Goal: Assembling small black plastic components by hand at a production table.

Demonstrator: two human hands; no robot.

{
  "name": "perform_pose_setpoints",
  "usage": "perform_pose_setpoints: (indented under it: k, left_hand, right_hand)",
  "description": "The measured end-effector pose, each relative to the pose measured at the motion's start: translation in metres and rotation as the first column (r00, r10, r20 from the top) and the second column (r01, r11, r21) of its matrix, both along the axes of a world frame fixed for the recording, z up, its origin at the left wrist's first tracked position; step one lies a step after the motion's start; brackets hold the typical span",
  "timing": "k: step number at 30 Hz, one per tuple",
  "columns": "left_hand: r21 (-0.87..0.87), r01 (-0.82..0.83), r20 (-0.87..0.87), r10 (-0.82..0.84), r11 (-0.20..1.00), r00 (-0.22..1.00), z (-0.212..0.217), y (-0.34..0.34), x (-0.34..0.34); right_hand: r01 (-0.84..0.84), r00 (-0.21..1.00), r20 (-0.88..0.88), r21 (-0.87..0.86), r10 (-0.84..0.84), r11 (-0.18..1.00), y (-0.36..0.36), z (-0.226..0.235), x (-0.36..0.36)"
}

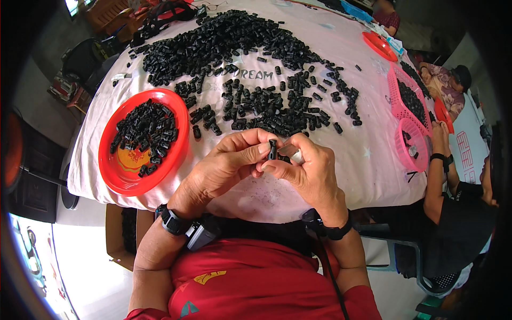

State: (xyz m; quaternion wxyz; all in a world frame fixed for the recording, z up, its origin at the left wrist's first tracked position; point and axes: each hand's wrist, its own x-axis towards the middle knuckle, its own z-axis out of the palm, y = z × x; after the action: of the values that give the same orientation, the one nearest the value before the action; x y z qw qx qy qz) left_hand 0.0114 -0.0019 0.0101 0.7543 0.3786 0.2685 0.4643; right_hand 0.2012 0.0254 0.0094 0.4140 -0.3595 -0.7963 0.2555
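Note:
My left hand (226, 162) pinches a small black plastic part (272, 150) upright between thumb and fingertips, just above the table's near side. Close against it, my right hand (317, 170) is closed around a small tool (297, 157) with a white end and what looks like a thin flat blade. My right fingers partly cover this tool, so its full shape is hidden. Right behind my hands lies a loose group of similar black parts (266, 106). On my left, a red round basin (182, 114) holds many more of them.
A large heap of black parts (224, 42) covers the far side of the pale pink cloth (362, 181). To the right stand pink baskets (393, 98) and a red tray (380, 46). Co-workers sit along the right side, one in a black shirt (453, 224). A cardboard box (114, 234) is below left.

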Motion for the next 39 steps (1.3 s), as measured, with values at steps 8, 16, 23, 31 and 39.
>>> perform_pose_setpoints:
  k: [8, 16, 23, 31, 39]
  left_hand:
    - [0.033, 0.003, -0.052, -0.001, 0.999, 0.999, -0.001, 0.0, 0.001]
    - [0.027, -0.002, -0.063, 0.003, 1.0, 0.998, -0.002, 0.001, 0.002]
    - [0.024, -0.032, -0.103, 0.034, 0.999, 0.994, 0.0, -0.001, 0.002]
    - [0.009, -0.012, -0.073, 0.013, 1.0, 0.997, -0.007, 0.002, 0.001]
    - [0.04, -0.021, -0.091, 0.025, 0.999, 0.996, 0.002, 0.001, 0.001]
  right_hand:
    - [0.002, 1.0, 0.026, 0.077, -0.004, 0.997, 0.003, -0.006, 0.001]
    - [0.031, 0.996, 0.08, 0.084, -0.037, 0.996, 0.005, -0.009, 0.002]
    - [0.008, 0.995, 0.097, 0.055, -0.013, 0.998, 0.003, -0.001, 0.002]
    - [0.018, 0.995, 0.099, 0.067, -0.024, 0.998, 0.005, -0.01, 0.0]
    - [0.017, 0.996, 0.088, 0.06, -0.023, 0.998, 0.004, -0.003, -0.002]
